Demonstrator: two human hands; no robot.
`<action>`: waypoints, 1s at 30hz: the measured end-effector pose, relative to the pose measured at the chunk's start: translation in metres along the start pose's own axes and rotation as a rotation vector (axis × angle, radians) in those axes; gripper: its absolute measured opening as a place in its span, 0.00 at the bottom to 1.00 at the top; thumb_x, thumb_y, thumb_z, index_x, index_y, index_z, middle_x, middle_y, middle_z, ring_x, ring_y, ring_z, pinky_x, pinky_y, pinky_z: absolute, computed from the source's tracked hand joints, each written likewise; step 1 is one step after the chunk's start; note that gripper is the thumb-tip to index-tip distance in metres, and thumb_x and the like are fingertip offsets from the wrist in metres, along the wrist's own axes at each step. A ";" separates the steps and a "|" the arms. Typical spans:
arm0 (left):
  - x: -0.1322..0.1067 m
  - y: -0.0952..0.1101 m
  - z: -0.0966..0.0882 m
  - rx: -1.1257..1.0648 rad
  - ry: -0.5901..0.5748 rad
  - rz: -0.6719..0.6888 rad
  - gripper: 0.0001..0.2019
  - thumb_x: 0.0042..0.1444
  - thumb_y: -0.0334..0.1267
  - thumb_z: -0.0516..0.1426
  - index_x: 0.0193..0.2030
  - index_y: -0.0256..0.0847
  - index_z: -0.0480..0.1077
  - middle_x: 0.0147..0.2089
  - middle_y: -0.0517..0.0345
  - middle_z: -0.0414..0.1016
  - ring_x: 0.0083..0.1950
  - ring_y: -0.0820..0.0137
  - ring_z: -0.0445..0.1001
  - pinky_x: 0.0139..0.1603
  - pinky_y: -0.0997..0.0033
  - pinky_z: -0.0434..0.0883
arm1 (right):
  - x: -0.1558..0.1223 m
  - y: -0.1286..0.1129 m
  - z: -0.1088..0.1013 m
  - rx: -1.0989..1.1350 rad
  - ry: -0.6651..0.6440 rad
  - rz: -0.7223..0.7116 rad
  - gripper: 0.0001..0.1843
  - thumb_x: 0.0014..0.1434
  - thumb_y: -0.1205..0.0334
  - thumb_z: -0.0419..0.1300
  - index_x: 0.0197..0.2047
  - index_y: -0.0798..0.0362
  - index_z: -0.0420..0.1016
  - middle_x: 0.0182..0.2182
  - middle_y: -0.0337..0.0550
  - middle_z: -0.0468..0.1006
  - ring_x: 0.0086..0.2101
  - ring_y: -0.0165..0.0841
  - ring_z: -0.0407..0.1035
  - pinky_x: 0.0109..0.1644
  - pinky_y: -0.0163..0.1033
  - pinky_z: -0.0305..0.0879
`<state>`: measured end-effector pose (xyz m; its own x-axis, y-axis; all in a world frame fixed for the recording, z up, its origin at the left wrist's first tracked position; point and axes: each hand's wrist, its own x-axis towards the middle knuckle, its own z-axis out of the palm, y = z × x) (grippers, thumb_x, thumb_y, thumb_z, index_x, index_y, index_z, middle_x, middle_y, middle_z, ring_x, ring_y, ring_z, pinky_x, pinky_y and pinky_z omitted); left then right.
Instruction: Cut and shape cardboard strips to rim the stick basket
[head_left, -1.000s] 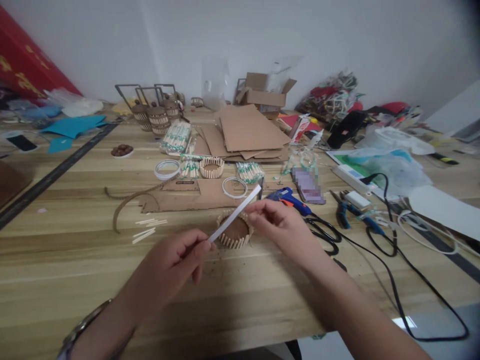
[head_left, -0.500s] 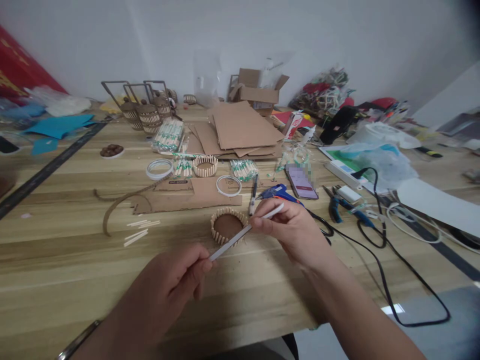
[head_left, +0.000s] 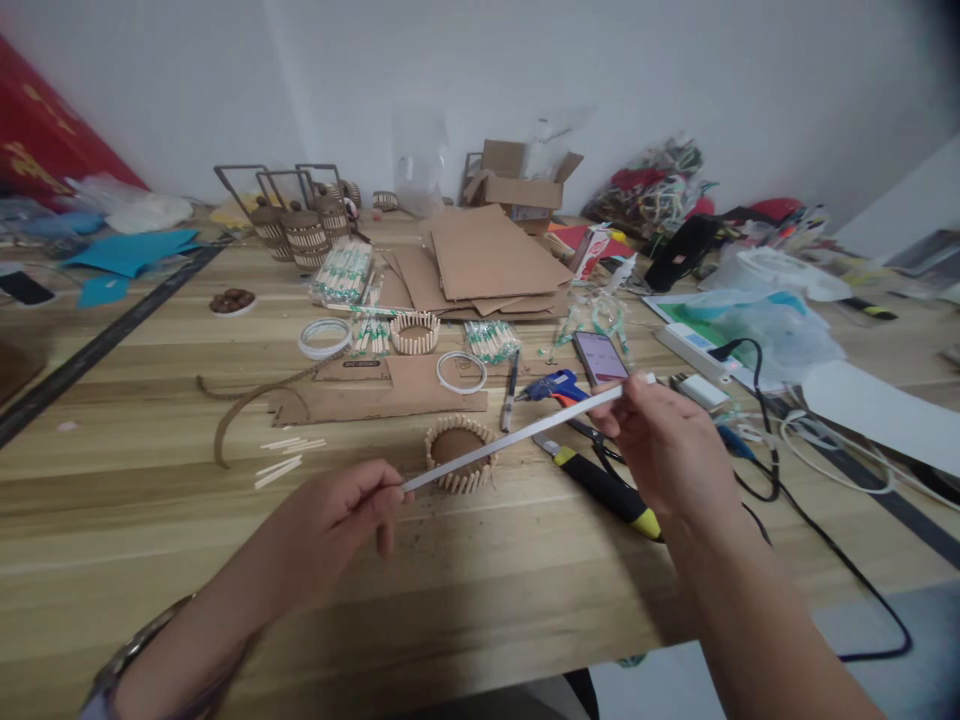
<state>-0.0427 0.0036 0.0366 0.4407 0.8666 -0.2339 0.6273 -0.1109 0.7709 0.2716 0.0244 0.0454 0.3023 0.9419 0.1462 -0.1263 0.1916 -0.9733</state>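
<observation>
A narrow white strip is stretched at a slant between my two hands, above the table. My left hand pinches its lower left end between thumb and fingers. Farther right and higher, my right hand pinches it near the other end. Just behind the strip stands a round brown base ringed with short wooden sticks, partly crossed by the strip. A yellow and black utility knife lies beside my right hand, next to black-handled scissors, and a blue glue gun is behind them.
Loose sticks and a curved brown strip lie to the left. White tape rings, a second stick ring, cardboard sheets and a phone sit farther back. Black cable loops at the right.
My right hand has moved right and slightly up along the white strip, so a longer length spans between my hands. The utility knife and scissors have come into view. My left hand shifted slightly left.
</observation>
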 end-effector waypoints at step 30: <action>0.026 -0.017 0.024 -0.654 -0.115 0.038 0.22 0.56 0.60 0.58 0.33 0.40 0.67 0.21 0.64 0.71 0.21 0.74 0.67 0.25 0.75 0.59 | -0.037 0.021 0.068 -0.352 -1.071 0.566 0.15 0.60 0.50 0.59 0.29 0.52 0.67 0.19 0.36 0.75 0.17 0.25 0.68 0.21 0.28 0.60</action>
<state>-0.0264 0.0163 0.0033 0.5435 0.8064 -0.2333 0.1066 0.2093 0.9720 0.1933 0.0123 0.0315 -0.6485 0.6502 -0.3959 0.3201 -0.2389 -0.9168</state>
